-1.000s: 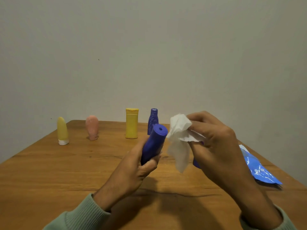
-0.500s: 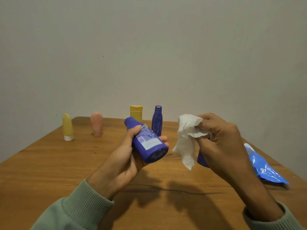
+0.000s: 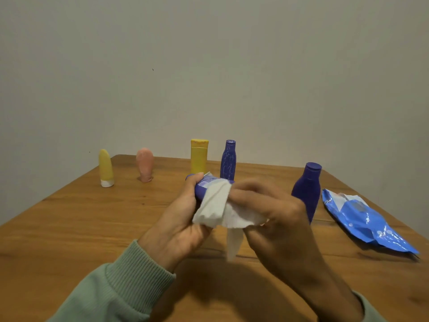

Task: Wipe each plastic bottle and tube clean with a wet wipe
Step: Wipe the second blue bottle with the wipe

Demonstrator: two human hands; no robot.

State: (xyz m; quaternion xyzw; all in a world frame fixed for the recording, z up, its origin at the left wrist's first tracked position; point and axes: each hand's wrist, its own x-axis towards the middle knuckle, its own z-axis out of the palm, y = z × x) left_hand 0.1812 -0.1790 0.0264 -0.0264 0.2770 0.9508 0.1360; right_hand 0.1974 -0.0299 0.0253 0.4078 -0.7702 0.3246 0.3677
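My left hand (image 3: pixel 183 219) grips a blue plastic bottle (image 3: pixel 202 185) tilted above the table, its label facing up. My right hand (image 3: pixel 276 219) holds a white wet wipe (image 3: pixel 217 206) pressed over the bottle's lower end; most of the bottle is hidden under the wipe and fingers. A loose tail of the wipe hangs down between my hands. Standing along the far side are a yellow tube (image 3: pixel 106 168), a pink tube (image 3: pixel 144 164), a yellow bottle (image 3: pixel 199 156) and a slim blue bottle (image 3: pixel 228 159). A larger dark blue bottle (image 3: pixel 307 189) stands to the right.
A blue wet-wipe pack (image 3: pixel 364 219) lies flat at the right of the wooden table (image 3: pixel 69 228), near its edge. A plain wall rises behind the table's far edge. Bare wood lies to the left of my hands.
My right hand moved left and brought the wipe onto the blue bottle, covering its lower end. My left hand kept its hold and tipped the bottle flatter.
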